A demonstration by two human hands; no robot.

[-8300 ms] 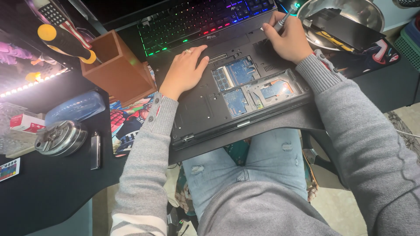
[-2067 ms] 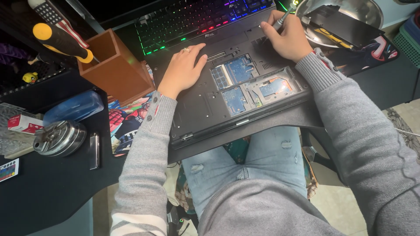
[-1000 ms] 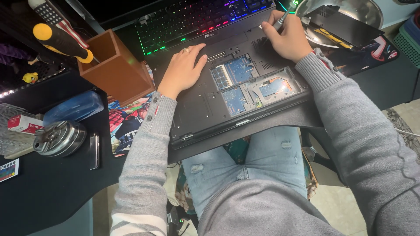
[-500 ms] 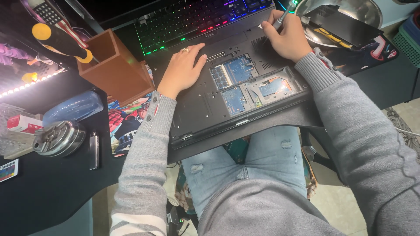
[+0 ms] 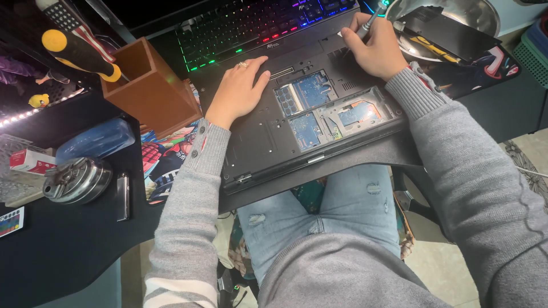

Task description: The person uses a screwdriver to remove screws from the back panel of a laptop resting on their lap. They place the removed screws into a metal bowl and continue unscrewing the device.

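Our left hand [image 5: 238, 88] lay flat and open on the upturned laptop [image 5: 297, 122], steadying it. Our right hand [image 5: 374, 48] gripped a slim screwdriver [image 5: 371, 18] at its far corner, the laptop overhanging the surface [image 5: 68, 245] onto our lap.

I'm sitting at my own home computer desk, a black desktop [image 5: 68, 251] turned into a hobby repair bench. A backlit keyboard with rainbow-coloured keys [image 5: 257, 23] lies at the back, and a colourful comic-print desk mat [image 5: 165, 159] covers part of the surface. A brown wooden tool holder [image 5: 151, 88] stands near a yellow-and-black-handled screwdriver [image 5: 77, 51]. A shiny steel bowl [image 5: 474, 14] sits at the far right, and pale tiled floor [image 5: 531, 165] shows below my jeans.
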